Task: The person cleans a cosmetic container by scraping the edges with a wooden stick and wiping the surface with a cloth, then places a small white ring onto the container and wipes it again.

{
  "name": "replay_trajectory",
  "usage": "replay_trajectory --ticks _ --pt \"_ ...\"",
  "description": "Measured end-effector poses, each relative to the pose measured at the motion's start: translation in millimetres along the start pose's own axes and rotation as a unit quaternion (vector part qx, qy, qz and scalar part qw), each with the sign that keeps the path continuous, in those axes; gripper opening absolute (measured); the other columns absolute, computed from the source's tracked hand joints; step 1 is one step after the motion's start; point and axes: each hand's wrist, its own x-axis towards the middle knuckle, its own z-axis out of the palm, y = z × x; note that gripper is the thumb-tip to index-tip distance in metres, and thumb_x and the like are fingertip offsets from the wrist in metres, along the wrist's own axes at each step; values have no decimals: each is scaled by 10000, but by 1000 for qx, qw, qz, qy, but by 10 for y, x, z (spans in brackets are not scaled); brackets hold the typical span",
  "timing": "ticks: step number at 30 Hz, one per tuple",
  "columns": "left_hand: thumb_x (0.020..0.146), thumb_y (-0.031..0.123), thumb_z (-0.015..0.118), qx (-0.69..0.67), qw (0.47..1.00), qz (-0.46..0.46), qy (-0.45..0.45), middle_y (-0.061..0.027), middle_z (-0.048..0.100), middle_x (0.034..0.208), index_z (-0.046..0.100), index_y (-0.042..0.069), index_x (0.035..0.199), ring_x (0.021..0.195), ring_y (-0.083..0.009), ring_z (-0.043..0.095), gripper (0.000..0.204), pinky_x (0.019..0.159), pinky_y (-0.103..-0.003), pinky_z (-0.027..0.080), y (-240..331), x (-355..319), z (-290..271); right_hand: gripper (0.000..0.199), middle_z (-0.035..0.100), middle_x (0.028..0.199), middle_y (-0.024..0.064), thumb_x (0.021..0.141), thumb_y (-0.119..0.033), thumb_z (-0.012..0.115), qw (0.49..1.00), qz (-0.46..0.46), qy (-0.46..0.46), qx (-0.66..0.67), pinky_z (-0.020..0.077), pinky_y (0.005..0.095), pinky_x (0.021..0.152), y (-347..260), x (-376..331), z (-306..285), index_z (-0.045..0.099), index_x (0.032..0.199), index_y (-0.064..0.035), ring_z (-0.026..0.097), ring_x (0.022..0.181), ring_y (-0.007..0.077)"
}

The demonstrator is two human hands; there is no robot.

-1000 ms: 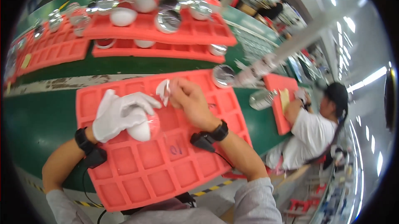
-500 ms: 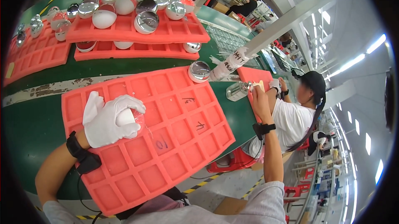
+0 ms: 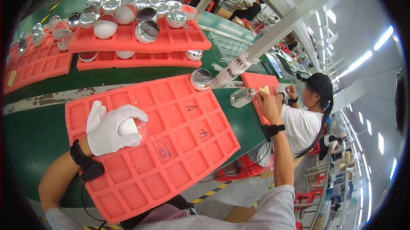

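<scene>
My left hand, in a white glove, is closed round a ball with a white half and a clear half. It rests low over the pink foam tray, which has square pockets. My right hand is bare, its fingers pinched on a small pale yellow piece of cloth or sponge. Just left of those fingers is a clear glass bottle with a metal top, tilted in this view. At the tray's far right corner sits a silvery ball with a white underside.
Stacked foam trays at the back hold several mirrored and white balls. Another tray lies far left. A taped post rises beyond the bottle. On the right a co-worker sits by another foam sheet.
The view has tilted a little, so the stacked trays appear slightly lower. Both hands keep their holds, with hardly any movement against the tray and bottle.
</scene>
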Motion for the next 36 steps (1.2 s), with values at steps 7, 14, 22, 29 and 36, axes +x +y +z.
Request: replay_trajectory --ticks 7,14,22,29,36 --pt "656 275 786 6 1000 -9 -22 57 672 1161 661 197 1108 1007 -136 608 476 842 -359 238 23 13 -35 196 688 767 185 963 -160 602 998 -31 -58 1 502 415 639 77 42 -92 692 936 12 664 691 374" --pt "652 291 787 14 1000 -14 -21 70 675 1145 665 222 1103 991 -128 600 472 838 -357 231 5 22 -31 202 669 766 194 956 -159 597 990 -18 -126 -61 491 439 655 -56 185 -221 669 891 18 654 707 369" --pt "719 224 788 -33 997 63 -17 -55 655 1195 640 98 1150 1037 -226 633 473 944 -319 401 -74 30 -5 200 681 823 217 945 -190 599 949 -112 -124 -268 533 466 691 137 268 -127 676 877 -19 678 741 377" --pt "633 282 808 -60 998 31 13 77 664 1156 658 232 1109 1059 -143 573 501 854 -365 236 -91 30 119 188 677 784 210 942 -169 575 934 -99 -136 -314 559 471 686 60 258 -108 680 871 -30 688 762 384" --pt "574 368 866 46 999 -7 14 45 639 1134 639 224 1100 1118 -201 569 590 878 -367 257 155 -28 33 198 656 716 194 946 -155 563 938 -109 -136 -300 548 484 659 35 241 -106 652 853 -4 679 744 399"
